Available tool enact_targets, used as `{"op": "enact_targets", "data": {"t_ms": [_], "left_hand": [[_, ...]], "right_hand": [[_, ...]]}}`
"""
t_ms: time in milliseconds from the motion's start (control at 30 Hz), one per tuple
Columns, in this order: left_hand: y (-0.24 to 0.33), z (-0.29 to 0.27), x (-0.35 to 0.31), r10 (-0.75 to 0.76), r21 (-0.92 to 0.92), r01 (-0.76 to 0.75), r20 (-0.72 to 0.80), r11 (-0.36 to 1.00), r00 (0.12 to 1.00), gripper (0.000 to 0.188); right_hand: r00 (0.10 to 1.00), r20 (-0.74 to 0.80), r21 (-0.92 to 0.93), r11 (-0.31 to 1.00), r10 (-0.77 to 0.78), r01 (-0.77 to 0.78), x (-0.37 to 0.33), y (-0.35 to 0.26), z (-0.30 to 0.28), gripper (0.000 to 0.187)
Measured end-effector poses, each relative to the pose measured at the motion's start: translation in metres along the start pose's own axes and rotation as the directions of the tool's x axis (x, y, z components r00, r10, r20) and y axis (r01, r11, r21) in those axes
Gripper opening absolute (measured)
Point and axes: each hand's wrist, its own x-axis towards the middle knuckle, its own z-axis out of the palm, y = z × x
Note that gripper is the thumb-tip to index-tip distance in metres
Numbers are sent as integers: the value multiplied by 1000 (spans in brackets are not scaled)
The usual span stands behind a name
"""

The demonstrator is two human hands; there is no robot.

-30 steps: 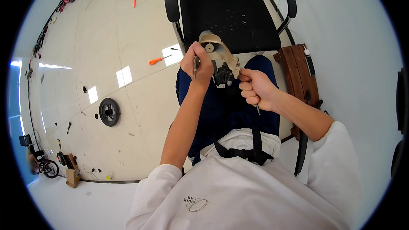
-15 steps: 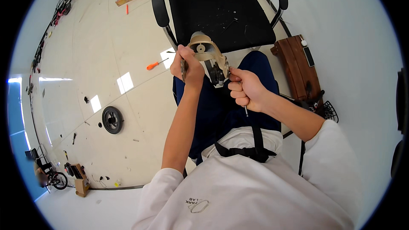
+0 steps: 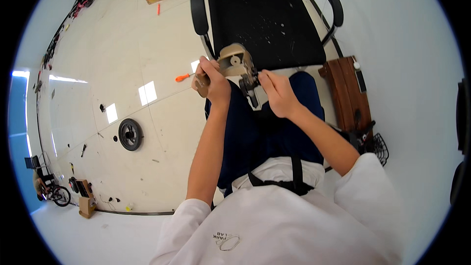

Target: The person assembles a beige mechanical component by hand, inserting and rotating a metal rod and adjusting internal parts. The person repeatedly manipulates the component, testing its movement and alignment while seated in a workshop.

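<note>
A tan curved metal bracket with a round hole in its inner face is held up above my lap. Attached to its right side is a black mechanism with an arm hanging down. My left hand is closed around the bracket's left end, and a tan end sticks out below the fingers. At the right side, my right hand is closed, with thumb and fingertips pinched against the edge by the black mechanism. Whatever lies between those fingertips is too small or hidden to make out.
A black armchair faces me, small specks on its seat. An orange-handled screwdriver and a wheel lie on the floor to the left. At right stands a brown wooden bench with a phone-like device.
The view has shifted slightly. My right hand has turned and its fingertips now press at the bracket's side; the thin metal rod sticking out below it no longer shows. The bracket has tilted.
</note>
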Motion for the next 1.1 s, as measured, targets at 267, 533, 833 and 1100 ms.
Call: {"op": "enact_targets", "data": {"t_ms": [267,533,833,1100], "left_hand": [[-4,-6,-6,287,-55,-283,89,957,954,14],[9,-6,-12,330,-201,-308,84,930,940,30],[1,-19,11,137,-199,-130,23,971,990,32],[-26,-13,9,232,-169,-229,2,959,973,32]], "right_hand": [[977,-191,14,995,-99,103,-4,33,32,37],[986,66,307,944,-152,124,7,189,-12,57],[940,216,-336,884,-263,324,15,66,8,47],[985,-12,-378,913,-172,155,-2,51,22,52]]}}
